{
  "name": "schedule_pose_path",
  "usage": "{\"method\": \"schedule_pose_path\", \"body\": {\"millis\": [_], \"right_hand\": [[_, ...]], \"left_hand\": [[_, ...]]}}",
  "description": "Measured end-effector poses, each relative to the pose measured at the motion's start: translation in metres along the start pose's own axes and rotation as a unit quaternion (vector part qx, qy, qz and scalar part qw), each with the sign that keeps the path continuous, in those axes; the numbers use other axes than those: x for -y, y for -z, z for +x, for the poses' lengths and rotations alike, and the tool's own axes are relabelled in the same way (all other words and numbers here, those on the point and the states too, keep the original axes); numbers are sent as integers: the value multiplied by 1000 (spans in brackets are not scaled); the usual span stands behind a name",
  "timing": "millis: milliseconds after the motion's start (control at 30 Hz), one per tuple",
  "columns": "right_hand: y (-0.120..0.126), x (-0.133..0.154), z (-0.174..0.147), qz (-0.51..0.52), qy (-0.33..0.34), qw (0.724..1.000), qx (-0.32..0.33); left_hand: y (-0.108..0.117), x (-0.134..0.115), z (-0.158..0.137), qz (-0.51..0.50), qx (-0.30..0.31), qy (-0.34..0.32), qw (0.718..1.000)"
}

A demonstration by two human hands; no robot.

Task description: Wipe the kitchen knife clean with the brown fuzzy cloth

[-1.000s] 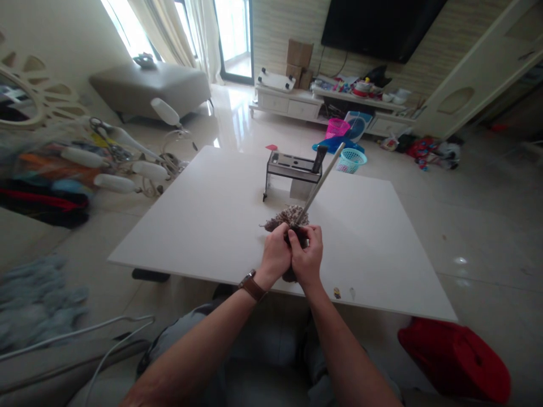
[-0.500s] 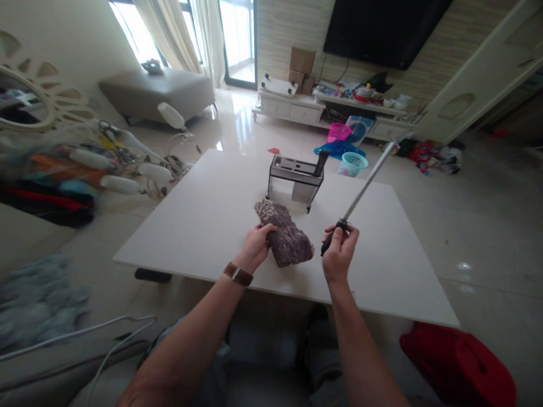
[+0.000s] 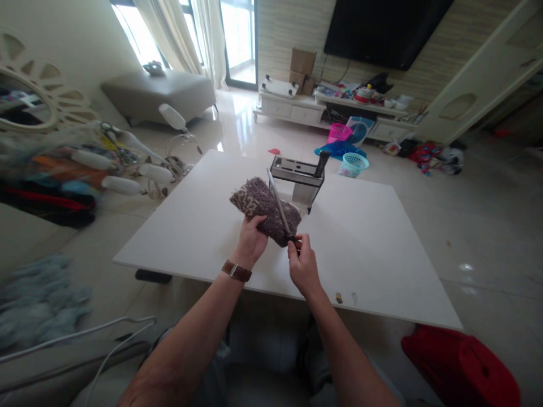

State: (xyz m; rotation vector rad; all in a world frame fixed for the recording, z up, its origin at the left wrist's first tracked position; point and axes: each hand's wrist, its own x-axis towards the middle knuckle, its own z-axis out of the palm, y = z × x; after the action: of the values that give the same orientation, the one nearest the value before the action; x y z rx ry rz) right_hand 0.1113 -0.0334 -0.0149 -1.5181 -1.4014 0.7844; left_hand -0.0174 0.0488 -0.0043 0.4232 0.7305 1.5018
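My left hand (image 3: pixel 251 242) grips a brown speckled cloth (image 3: pixel 259 204) and holds it above the white table (image 3: pixel 203 226). My right hand (image 3: pixel 302 264) holds the black handle of a sharpening steel (image 3: pixel 279 208). The steel's grey rod lies across the cloth, pointing up and to the left. Just behind the cloth stands a metal knife block (image 3: pixel 297 175) with one black-handled knife (image 3: pixel 320 163) in it.
Two small items (image 3: pixel 345 295) lie near the table's front edge. A red bag (image 3: pixel 462 362) sits on the floor at the lower right. Scissors and white-handled tools (image 3: pixel 123 158) clutter the left side. Baskets (image 3: pixel 352 163) and a TV cabinet (image 3: pixel 322 107) stand beyond the table.
My right hand swung the steel from pointing up-right to lying across the cloth, pointing up-left. My left hand lifted the cloth slightly up and left.
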Motion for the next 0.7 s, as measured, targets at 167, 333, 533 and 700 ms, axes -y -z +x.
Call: {"method": "schedule_pose_path", "body": {"millis": [167, 333, 533, 700], "right_hand": [[-3, 2, -2, -14, 9, 1000, 10], [0, 1, -1, -5, 21, 1000, 15], [9, -1, 0, 19, 51, 998, 35], [13, 0, -4, 16, 89, 995, 36]], "left_hand": [[6, -16, -6, 9, 72, 39, 997], [12, -24, 1, -87, 55, 115, 988], [15, -24, 6, -153, 10, 160, 975], [29, -25, 1, -143, 9, 122, 982]]}}
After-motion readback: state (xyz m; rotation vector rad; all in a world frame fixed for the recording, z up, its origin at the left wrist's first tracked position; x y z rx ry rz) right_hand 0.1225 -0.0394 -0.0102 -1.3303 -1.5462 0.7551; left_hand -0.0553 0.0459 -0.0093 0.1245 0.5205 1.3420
